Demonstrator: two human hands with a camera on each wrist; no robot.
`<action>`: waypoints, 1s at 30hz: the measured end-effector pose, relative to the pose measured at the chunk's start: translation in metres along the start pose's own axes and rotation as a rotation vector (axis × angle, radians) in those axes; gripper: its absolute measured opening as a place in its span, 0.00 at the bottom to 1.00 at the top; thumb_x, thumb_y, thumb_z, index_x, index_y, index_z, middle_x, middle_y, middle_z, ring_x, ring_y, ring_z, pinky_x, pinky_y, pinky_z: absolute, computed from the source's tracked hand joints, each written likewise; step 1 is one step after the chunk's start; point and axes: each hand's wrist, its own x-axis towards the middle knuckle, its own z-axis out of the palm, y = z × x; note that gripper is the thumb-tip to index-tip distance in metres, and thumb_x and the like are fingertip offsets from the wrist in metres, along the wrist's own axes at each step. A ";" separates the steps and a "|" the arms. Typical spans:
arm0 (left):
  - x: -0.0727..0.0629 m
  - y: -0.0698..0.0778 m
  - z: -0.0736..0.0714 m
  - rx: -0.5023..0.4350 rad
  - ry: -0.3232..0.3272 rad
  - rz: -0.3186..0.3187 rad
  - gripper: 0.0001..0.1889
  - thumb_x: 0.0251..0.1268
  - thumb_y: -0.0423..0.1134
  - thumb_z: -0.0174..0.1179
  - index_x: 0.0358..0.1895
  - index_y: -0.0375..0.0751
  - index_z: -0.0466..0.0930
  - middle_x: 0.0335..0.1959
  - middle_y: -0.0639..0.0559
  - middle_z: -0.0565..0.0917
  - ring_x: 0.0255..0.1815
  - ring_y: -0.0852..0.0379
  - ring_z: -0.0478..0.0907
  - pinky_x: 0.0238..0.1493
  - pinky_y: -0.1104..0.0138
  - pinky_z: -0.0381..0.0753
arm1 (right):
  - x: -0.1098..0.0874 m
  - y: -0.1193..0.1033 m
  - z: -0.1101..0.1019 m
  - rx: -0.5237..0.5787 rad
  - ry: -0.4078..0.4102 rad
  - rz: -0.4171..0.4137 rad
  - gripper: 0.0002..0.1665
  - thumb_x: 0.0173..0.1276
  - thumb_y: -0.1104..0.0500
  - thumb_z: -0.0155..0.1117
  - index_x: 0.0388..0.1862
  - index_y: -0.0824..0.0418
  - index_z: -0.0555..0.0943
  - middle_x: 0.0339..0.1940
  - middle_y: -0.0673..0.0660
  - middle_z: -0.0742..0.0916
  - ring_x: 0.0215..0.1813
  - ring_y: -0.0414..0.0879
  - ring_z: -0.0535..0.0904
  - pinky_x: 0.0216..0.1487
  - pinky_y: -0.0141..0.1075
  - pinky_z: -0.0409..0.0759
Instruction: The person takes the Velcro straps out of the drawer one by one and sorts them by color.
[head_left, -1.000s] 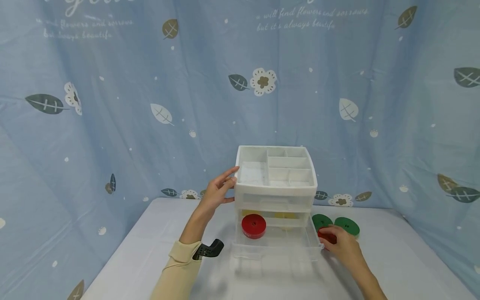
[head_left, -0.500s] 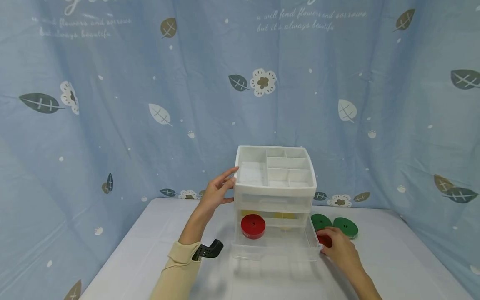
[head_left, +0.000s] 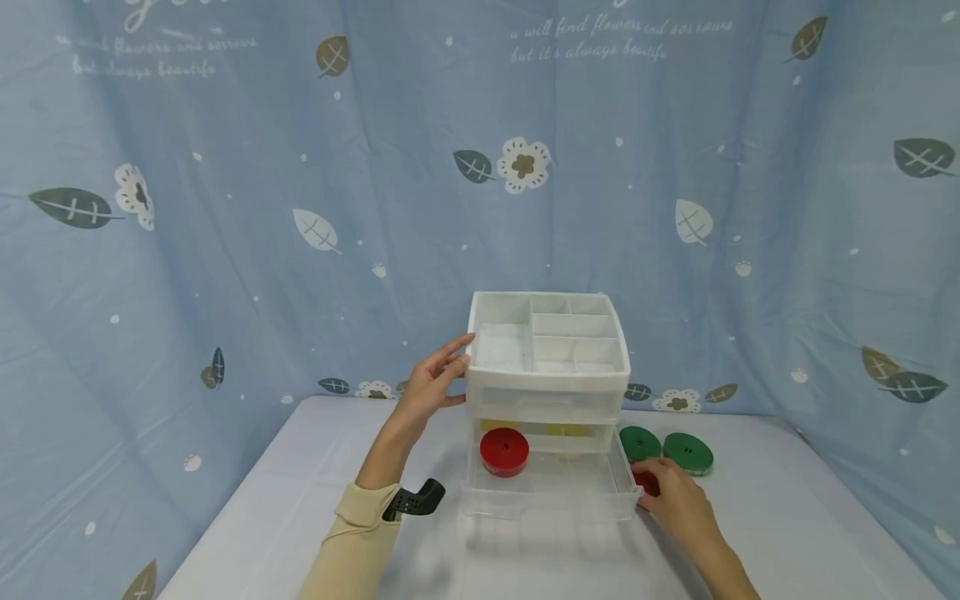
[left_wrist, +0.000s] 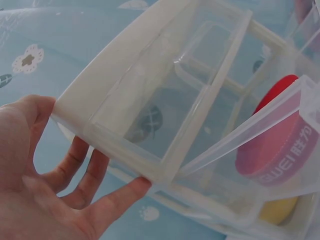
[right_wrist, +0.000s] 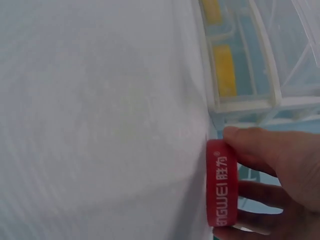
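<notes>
A small white drawer unit point(head_left: 549, 379) stands on the table with its lower clear drawer point(head_left: 551, 504) pulled out. Inside that drawer, at the left, lies a red tape roll point(head_left: 504, 451). My left hand point(head_left: 430, 385) rests against the unit's left side, fingers spread, fingertips at the top rim and along the side wall. Right of the drawer, my right hand point(head_left: 681, 500) pinches a second red tape roll point(right_wrist: 221, 185) by its edge between thumb and fingers. White lettering on that roll shows in the right wrist view, with the roll close to the white tabletop.
Two green tape rolls point(head_left: 687, 452) lie behind my right hand, beside the unit. Yellow rolls point(right_wrist: 224, 70) show through the unit's lower part. Its top is a divided tray point(head_left: 576, 333). A blue patterned curtain point(head_left: 375, 167) hangs behind the table point(head_left: 300, 500).
My right hand, with the red tape roll, has moved slightly lower and nearer the drawer's front corner. My left hand keeps its place on the drawer unit. The head view has shifted slightly.
</notes>
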 end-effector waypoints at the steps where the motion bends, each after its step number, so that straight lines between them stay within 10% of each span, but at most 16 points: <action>1: 0.000 0.000 0.000 0.001 0.000 0.001 0.22 0.74 0.53 0.54 0.69 0.70 0.69 0.60 0.47 0.75 0.58 0.51 0.76 0.54 0.48 0.83 | 0.000 0.000 0.000 0.002 -0.005 -0.002 0.24 0.52 0.65 0.77 0.50 0.60 0.84 0.56 0.69 0.82 0.57 0.68 0.78 0.52 0.67 0.77; 17: -0.002 0.000 0.001 -0.009 -0.004 -0.005 0.20 0.74 0.53 0.53 0.67 0.74 0.70 0.59 0.49 0.76 0.59 0.52 0.77 0.55 0.48 0.83 | -0.001 0.003 -0.014 0.086 -0.183 -0.062 0.22 0.65 0.61 0.66 0.58 0.63 0.81 0.67 0.78 0.72 0.67 0.74 0.69 0.60 0.68 0.71; 30: -0.001 0.000 0.001 -0.005 0.002 -0.016 0.21 0.73 0.54 0.54 0.66 0.75 0.70 0.61 0.49 0.75 0.60 0.50 0.75 0.55 0.49 0.83 | -0.007 -0.017 -0.030 0.057 -0.075 -0.044 0.18 0.67 0.60 0.65 0.55 0.64 0.82 0.57 0.70 0.82 0.60 0.68 0.77 0.56 0.64 0.77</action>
